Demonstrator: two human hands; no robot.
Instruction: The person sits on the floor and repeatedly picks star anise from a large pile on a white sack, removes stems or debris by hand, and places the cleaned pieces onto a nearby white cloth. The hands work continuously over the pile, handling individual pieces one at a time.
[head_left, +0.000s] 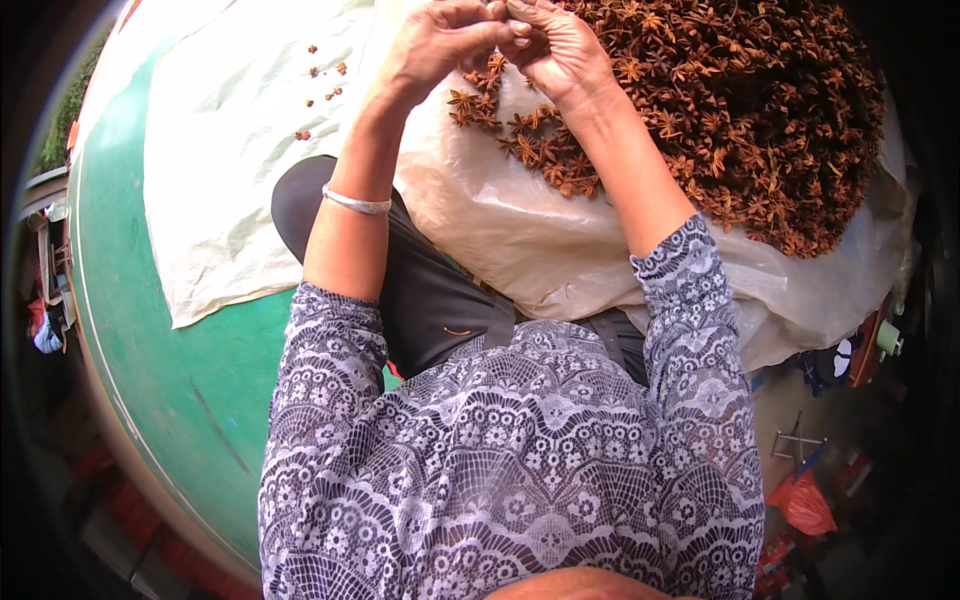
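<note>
Close to the top edge of the view, my left hand (442, 52) and my right hand (559, 56) meet with their fingertips pinched together. Whatever may be between the fingers is too small and too near the edge to tell. A large heap of brown dried star anise (735, 127) spreads to the right of my right hand. Smaller clusters of star anise (544, 142) lie below my hands on a translucent plastic sheet (487, 217). Several single star anise (302, 136) are scattered on a white sheet (217, 202), left of my left wrist.
The white sheet lies on a green surface (187, 390) with a white line along its rim. My bent leg in dark trousers (435, 315) is between the two sheets. Low on the right are a red plastic bag (804, 502) and a folding metal frame (799, 444).
</note>
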